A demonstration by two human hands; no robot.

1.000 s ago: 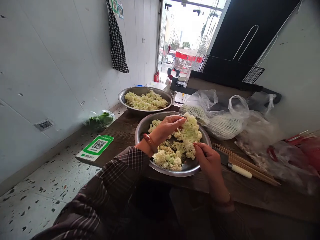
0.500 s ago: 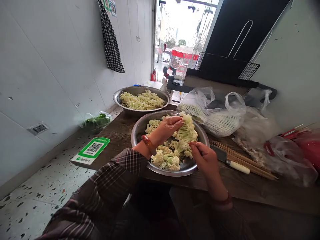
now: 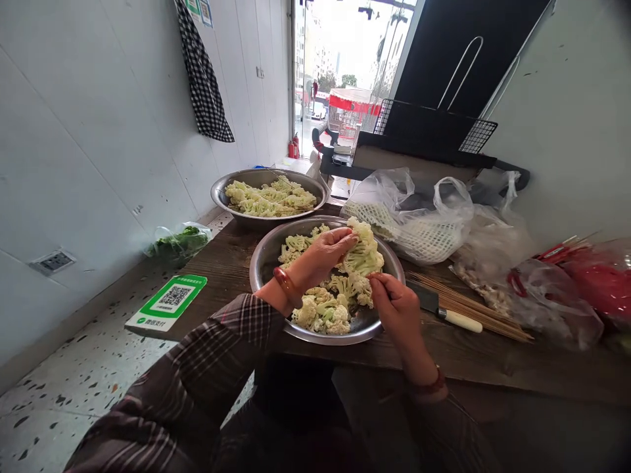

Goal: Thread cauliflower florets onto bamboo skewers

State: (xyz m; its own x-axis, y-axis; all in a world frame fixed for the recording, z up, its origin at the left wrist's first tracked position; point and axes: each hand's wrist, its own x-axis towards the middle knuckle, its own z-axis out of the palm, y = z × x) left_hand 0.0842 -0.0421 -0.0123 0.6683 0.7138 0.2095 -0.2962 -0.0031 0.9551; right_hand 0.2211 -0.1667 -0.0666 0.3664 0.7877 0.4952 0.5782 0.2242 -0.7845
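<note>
Above the near steel bowl point(image 3: 256, 272), my left hand point(image 3: 329, 253) pinches a cluster of cauliflower florets point(image 3: 363, 249) from its left side. My right hand point(image 3: 396, 299) is closed at the lower right of that cluster, thumb and fingertips pressed together. What its fingers pinch is too thin or hidden to make out. Loose cauliflower pieces point(image 3: 323, 315) lie in the bowl beneath both hands. Behind it, a second steel bowl point(image 3: 217, 190) holds more cauliflower point(image 3: 271, 198), with thin sticks poking out over its rim.
Right of the near bowl lie a knife point(image 3: 458, 320) with a pale handle and a bundle of bamboo skewers point(image 3: 486, 315). Plastic bags point(image 3: 424, 223) crowd the table's back right. A green QR-code card point(image 3: 170, 302) lies at the left edge. Bagged greens point(image 3: 180, 242) sit beyond it.
The whole view has shifted slightly, so things appear a little further left. Both hands keep almost the same hold around the cauliflower cluster.
</note>
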